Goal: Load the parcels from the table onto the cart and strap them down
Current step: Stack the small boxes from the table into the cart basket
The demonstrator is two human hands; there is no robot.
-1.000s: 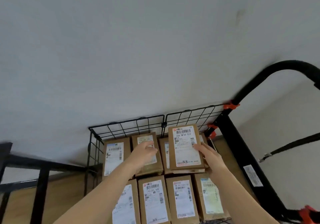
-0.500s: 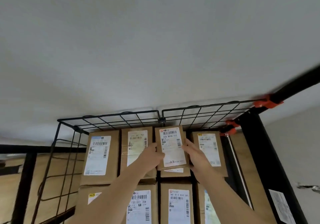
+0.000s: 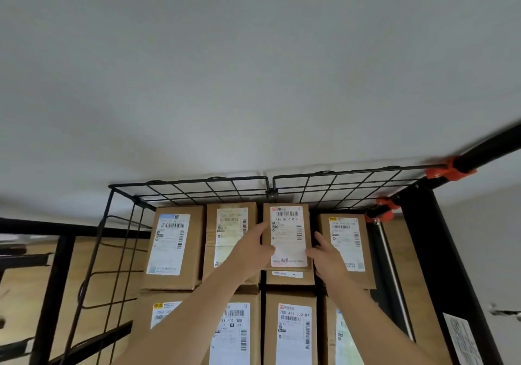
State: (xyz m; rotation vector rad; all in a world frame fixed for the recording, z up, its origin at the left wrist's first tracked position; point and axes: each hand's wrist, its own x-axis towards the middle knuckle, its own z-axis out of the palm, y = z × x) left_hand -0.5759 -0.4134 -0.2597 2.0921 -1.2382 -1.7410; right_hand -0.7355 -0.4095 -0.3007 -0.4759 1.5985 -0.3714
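Parcel gripped between left hand and right hand, arms outstretched.

1 wide-angle head-worn view, forward and down, close above the cart.

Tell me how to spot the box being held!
Find the black wire cart. Four brown boxes line its far wall. The box is third from the left, the only one stacked on another, held between the left hand and right hand.
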